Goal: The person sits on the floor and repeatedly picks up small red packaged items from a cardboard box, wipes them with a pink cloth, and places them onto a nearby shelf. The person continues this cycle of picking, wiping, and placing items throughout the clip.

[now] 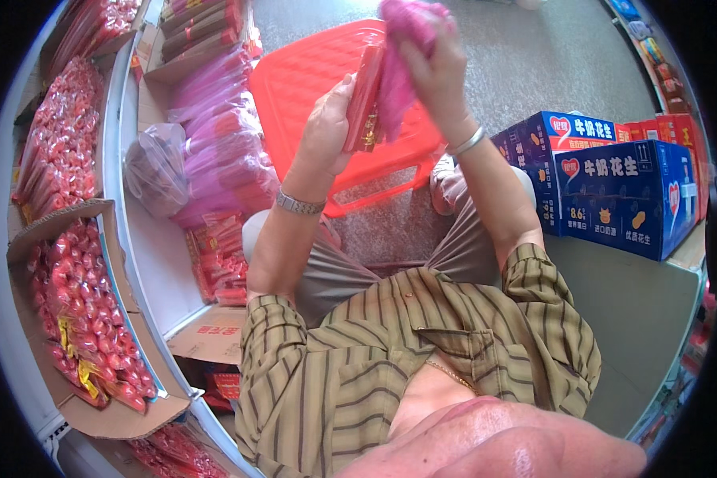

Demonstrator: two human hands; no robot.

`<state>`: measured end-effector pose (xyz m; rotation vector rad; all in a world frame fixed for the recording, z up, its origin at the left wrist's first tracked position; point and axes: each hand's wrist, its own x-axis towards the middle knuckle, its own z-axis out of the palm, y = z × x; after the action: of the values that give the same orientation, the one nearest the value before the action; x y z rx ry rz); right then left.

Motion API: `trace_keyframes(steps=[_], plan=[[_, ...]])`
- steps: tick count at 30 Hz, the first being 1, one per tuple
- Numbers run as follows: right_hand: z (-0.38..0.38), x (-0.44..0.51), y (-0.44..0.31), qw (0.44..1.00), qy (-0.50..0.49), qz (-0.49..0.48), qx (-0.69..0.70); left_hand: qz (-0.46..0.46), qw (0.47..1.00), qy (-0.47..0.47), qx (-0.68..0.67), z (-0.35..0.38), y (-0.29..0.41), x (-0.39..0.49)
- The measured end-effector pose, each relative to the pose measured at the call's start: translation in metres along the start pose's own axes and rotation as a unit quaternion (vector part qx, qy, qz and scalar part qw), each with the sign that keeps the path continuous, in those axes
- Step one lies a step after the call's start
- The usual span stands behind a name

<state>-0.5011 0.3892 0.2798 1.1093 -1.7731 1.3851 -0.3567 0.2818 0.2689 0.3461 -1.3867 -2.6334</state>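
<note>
My left hand (333,122) grips a red packet (364,101) with gold trim at its lower end, held upright above a red plastic stool (305,77). Bunched in my right hand (439,74) is a pink cloth (401,77), which hangs down against the right side of the packet. The cloth hides part of the packet, and the fingers of my right hand are blurred. The stool stands on the floor between and beyond my knees.
Shelves on the left hold pink-wrapped bundles (227,131), a tied plastic bag (157,167) and a cardboard box (104,418) of red plastic-wrapped goods (95,299). On the right, blue printed cartons (621,197) stand on a grey surface (615,299) near my elbow.
</note>
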Motion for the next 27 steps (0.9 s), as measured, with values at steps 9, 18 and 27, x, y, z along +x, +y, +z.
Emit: trace_keyframes(steps=[9, 18, 27], plan=[[-0.008, -0.005, 0.027, 0.789, 0.117, 0.363, 0.481, -0.025, 0.967, -0.103, -0.232, -0.029, 0.006, 0.011], [-0.022, -0.012, -0.016, 0.974, -0.125, -0.011, 0.189, 0.07, 0.985, 0.131, -0.089, -0.022, 0.018, 0.012], [0.016, -0.036, -0.022, 0.988, -0.145, -0.031, 0.04, 0.025, 0.998, 0.05, 0.0, -0.004, -0.015, 0.002]])
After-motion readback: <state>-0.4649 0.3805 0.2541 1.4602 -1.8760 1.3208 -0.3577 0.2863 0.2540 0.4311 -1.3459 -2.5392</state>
